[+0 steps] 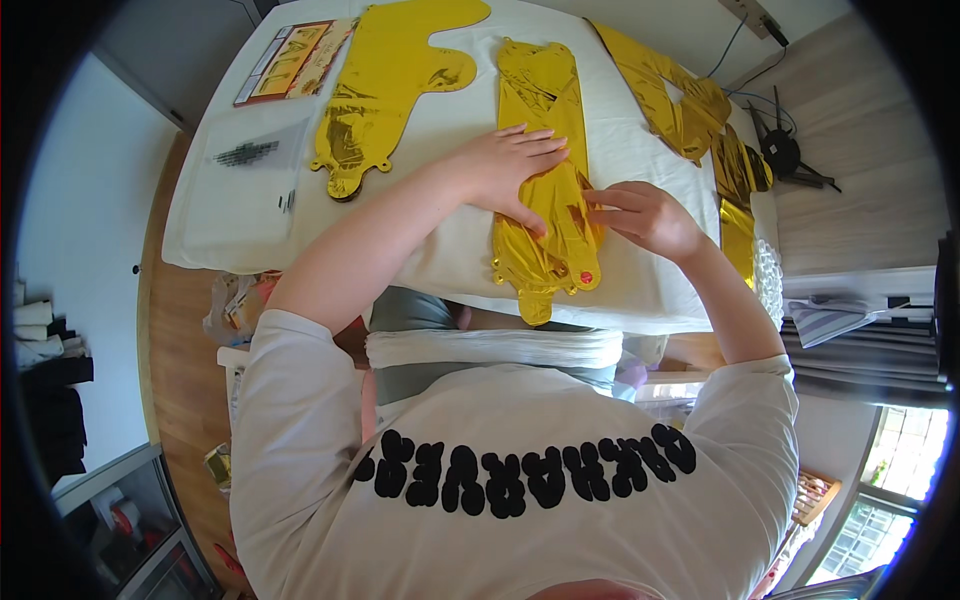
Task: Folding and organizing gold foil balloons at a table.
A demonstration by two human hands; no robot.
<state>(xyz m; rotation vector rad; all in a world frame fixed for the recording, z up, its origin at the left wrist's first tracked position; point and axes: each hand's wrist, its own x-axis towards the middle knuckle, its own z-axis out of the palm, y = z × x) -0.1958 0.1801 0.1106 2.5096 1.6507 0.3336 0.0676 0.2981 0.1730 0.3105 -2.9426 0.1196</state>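
A flat gold foil balloon (515, 255), folded into a long strip, lies on the white-covered table in front of me, its narrow end towards me. My left hand (515, 168) rests flat across its middle, fingers spread and thumb out. At the strip's right edge, my right hand (648, 218) pinches the foil between thumb and fingers. A small red round mark (587, 278) shows near the balloon's lower right corner. To the left lies another deflated gold foil balloon (385, 90), spread flat with a rounded outline.
More gold foil balloons (655, 85) lie along the table's right side. At the left are a clear plastic bag (240, 195) with small dark pieces and a printed card (295, 62). A black device (785, 150) with cables stands beyond the right edge. Bubble wrap (768, 278) hangs near the right corner.
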